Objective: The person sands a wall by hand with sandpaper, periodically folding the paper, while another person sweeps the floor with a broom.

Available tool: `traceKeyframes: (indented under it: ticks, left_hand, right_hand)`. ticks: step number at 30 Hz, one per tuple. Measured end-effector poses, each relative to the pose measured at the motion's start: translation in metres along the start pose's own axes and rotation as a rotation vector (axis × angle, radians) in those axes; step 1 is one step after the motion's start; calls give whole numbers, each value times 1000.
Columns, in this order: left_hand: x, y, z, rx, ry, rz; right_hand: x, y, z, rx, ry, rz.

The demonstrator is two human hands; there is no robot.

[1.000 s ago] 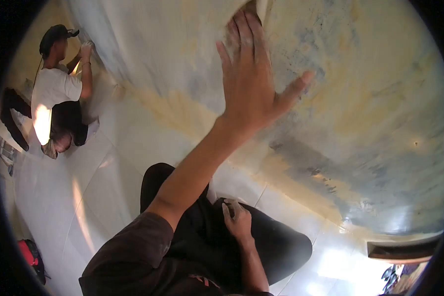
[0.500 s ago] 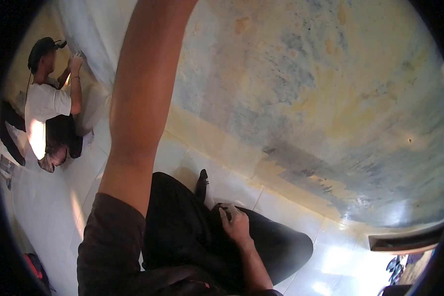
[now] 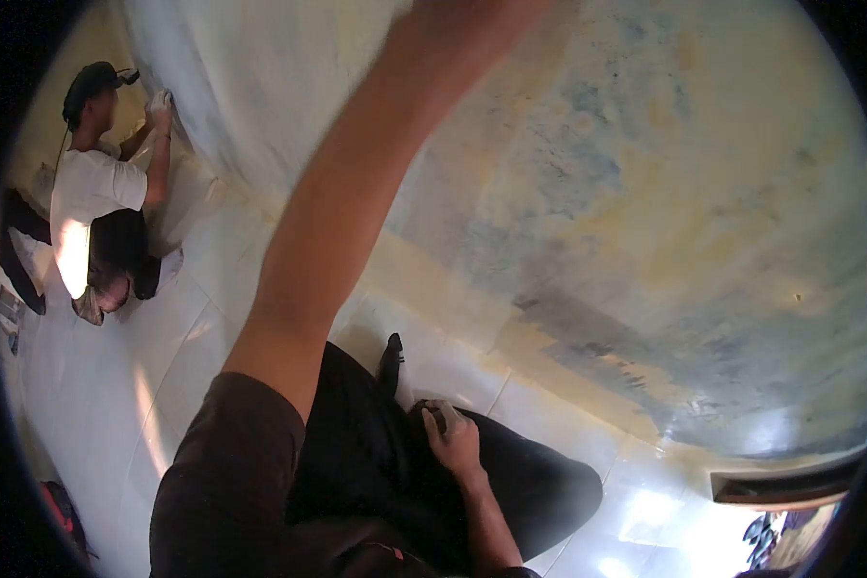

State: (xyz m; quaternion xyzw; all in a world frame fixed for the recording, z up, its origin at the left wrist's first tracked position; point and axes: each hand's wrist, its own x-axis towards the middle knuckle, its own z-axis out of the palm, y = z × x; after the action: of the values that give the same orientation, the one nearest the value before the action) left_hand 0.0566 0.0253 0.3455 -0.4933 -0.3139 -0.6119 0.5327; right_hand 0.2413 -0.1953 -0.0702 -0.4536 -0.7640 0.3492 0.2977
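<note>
My left arm reaches up across the view to the wall [image 3: 645,212], a surface patched in yellow, grey and blue. Only the base of my left hand [image 3: 477,29] shows at the top edge, blurred; its fingers lie outside the frame. Down on my lap, my right hand [image 3: 453,438] rests on my black trousers [image 3: 539,472], pale dust on its curled fingers. Something dark sits between those fingers, too small and shaded to name.
At the left, a person in a white shirt [image 3: 101,188] and dark cap crouches, hands against the wall. Shiny pale floor tiles [image 3: 433,361] run along the wall's foot. A dark-framed ledge [image 3: 785,486] lies low right, with shoes [image 3: 763,539] below; a red and black item [image 3: 63,515] is lower left.
My left arm has swung to the right along the wall, bringing the wrist and base of the hand into view. My right hand stays on my lap, almost unmoved.
</note>
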Motion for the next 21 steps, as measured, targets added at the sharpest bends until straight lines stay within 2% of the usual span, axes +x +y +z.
traceKeyframes:
  ticks: [1,3,4,5,6,7,9,12,14,15,18,19,20,21]
  left_hand:
    - [-36,12,-33,-87,-258,-170]
    - [-110,25,-72,-149,-384,-211]
    - [-148,30,-88,-114,-248,-89]
    - [-194,44,-115,-180,-327,-266]
    - [-237,61,-136,-118,-353,-401]
    - [-284,72,-155,-118,-367,-486]
    - [-348,102,-186,-79,-349,-811]
    - [-389,123,-216,161,-616,-1508]
    - [-406,114,-212,141,-478,-1662]
    - [-412,112,-210,128,-413,-1737]
    - [-367,148,-190,-137,-124,-1624]
    - [-354,169,-191,-129,-332,-1459]
    - [-337,190,-189,-192,-384,-1352]
    - [-311,202,-183,-172,-370,-1138]
  right_hand:
    - [0,0,1,-1,6,-4]
    - [-2,1,2,-11,22,8]
    - [-5,0,4,-12,20,20]
    - [-6,-2,4,-23,-12,76]
    - [-8,-2,7,-27,-6,52]
    - [-11,2,10,-38,-1,33]
    - [-14,7,11,-58,23,6]
    - [-16,1,11,-59,19,36]
    - [-15,1,8,-44,-5,105]
    - [-16,2,8,-39,13,68]
    - [-15,-1,7,-79,34,27]
    - [-14,9,11,-91,-8,16]
    - [-18,27,19,-103,-62,10]
    - [-26,38,22,-118,-121,5]
